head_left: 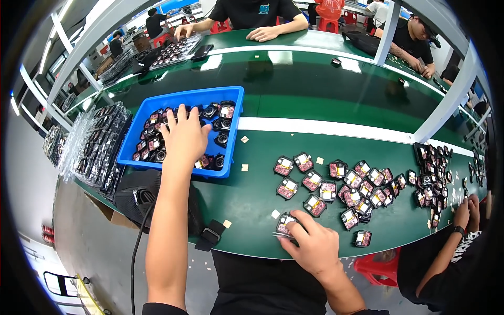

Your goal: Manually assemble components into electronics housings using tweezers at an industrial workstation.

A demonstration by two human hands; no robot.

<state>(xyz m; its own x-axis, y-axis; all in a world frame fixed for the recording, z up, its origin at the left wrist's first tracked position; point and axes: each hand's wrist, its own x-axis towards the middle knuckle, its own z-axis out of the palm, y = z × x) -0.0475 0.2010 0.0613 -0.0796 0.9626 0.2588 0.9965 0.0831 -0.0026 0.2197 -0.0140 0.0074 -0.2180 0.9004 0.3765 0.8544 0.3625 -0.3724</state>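
A: Treat the view as a clock face. What's at nine?

B: A stack of clear plastic trays [102, 142] carrying dark parts. At ten, the blue bin [237, 113], holding open watch cases [227, 112].

A: And the left hand [186, 134]?

B: Over that bin, fingers spread, nothing visibly grasped; I can't tell whether the fingertips touch anything. Groping in that jumble could scrape one bare circuit board against another.

A: Toward five?

B: A single watch case [284, 224] at the near edge of the green bench [241, 199]. The right hand [317, 244] pinches metal tweezers [280, 234] beside it, a finger against its rim. If the prongs slip, they could gouge the exposed board; a nudge toward six might tip the case off.

A: Further right?

B: Between three and four, loose cases [352, 197], some overlapping. A careless forearm could shove them into the separate pile [430, 181] at three.
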